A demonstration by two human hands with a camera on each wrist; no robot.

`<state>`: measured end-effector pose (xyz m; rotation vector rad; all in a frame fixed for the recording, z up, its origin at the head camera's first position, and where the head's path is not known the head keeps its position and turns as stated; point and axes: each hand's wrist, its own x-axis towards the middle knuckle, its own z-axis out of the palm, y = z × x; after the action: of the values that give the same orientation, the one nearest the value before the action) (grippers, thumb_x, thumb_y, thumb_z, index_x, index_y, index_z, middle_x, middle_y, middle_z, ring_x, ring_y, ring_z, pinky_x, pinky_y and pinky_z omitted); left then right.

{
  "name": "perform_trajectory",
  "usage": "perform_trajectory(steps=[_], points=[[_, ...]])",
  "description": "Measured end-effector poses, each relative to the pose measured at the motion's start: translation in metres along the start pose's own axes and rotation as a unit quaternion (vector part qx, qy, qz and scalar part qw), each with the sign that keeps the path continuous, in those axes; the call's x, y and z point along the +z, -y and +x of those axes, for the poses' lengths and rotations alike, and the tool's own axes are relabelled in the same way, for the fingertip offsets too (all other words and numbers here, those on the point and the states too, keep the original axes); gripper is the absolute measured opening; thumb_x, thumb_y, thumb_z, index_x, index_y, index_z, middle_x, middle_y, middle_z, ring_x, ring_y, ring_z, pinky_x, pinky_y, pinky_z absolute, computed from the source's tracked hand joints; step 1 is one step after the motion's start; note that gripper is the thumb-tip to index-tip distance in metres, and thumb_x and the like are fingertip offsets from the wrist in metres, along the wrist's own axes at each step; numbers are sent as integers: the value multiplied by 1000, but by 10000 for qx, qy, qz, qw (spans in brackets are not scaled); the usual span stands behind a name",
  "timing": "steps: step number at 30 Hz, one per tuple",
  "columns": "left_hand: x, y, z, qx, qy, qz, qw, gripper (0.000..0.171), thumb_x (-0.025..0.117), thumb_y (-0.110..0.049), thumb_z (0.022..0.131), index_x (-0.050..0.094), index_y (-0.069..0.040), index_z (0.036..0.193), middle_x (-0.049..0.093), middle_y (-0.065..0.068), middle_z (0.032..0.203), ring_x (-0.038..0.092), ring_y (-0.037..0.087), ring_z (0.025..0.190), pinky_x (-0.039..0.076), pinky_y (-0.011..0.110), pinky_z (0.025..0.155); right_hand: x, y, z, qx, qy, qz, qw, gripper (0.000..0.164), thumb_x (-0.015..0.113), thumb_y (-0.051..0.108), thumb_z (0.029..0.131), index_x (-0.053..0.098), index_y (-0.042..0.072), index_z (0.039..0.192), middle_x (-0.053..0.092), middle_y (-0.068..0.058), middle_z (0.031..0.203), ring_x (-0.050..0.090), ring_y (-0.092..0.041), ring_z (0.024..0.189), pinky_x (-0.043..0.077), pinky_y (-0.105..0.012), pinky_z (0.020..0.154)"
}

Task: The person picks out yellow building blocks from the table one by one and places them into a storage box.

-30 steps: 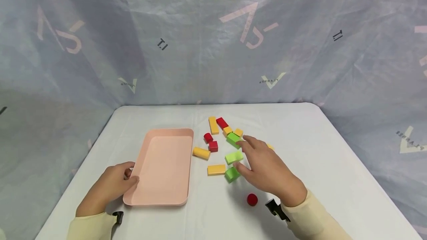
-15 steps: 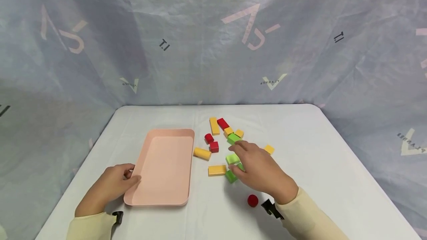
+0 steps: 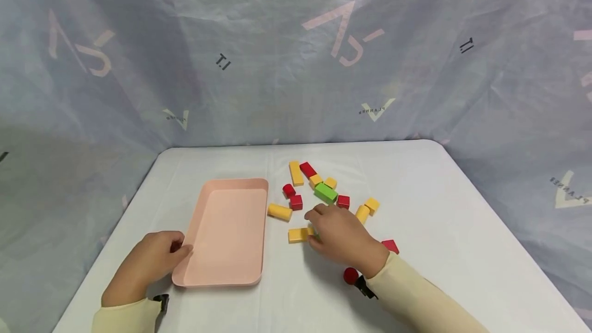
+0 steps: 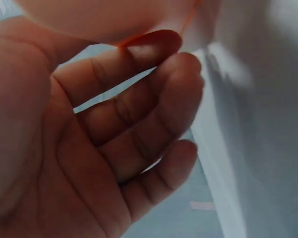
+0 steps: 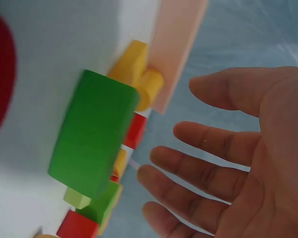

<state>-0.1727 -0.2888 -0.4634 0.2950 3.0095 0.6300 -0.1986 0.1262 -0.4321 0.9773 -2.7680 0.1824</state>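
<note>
My left hand (image 3: pixel 148 261) grips the left rim of a pink tray (image 3: pixel 226 240), thumb over the edge. From the left wrist view, its index fingertip touches the tray's underside while the other fingers curl loosely below. My right hand (image 3: pixel 344 235) hovers over the blocks with fingers spread and nothing in them. Beneath it a green block (image 5: pixel 92 134) and a light green block (image 5: pixel 77 197) show in the right wrist view; the hand hides them in the head view. A yellow rectangular block (image 3: pixel 298 235) lies just left of the right fingertips.
Beyond the right hand lie a green block (image 3: pixel 326 192), red cubes (image 3: pixel 296 202), a red cylinder (image 3: pixel 289 190) and several yellow blocks. A yellow cylinder (image 3: pixel 279 212) lies beside the tray. Near the right wrist are a red round piece (image 3: pixel 350 275) and a red block (image 3: pixel 390 246).
My right hand has moved left and slightly toward me, now covering the nearer green blocks. A red cube, a yellow cylinder and a red block have come into view. The left hand stays at the tray.
</note>
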Motion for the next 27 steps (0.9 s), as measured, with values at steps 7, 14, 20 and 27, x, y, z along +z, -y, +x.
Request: perform_trajectory(steps=[7,14,20,27], points=[[-1,-3,-2,-187,75,-15,9998,33,68,-22,85,43,-15,63,35,-4,53,32,10,48,28,29,47,9,4,9,-183,300,-197,9992,42,71,34,78,63,14,115,62,1,104,54,-16,88,51,-33,74],[1,-3,-1,-226,80,-12,9997,33,68,-21,84,42,-14,63,32,-3,54,30,11,49,27,29,47,13,8,14,-272,345,-160,9989,45,72,34,77,63,13,116,63,-1,105,54,-17,88,52,-33,74],[1,-5,1,-210,71,-49,9997,31,65,-18,85,43,-14,63,35,-3,54,34,11,48,30,29,46,10,6,13,-66,558,-78,9984,49,74,37,76,62,14,118,63,-1,107,54,-17,90,52,-35,77],[1,-5,-2,-279,16,-30,9996,33,65,-18,83,41,-14,62,32,-4,53,31,11,47,27,29,46,11,6,12,-72,626,-80,9980,51,75,40,75,62,16,118,62,1,106,53,-16,90,52,-34,76]])
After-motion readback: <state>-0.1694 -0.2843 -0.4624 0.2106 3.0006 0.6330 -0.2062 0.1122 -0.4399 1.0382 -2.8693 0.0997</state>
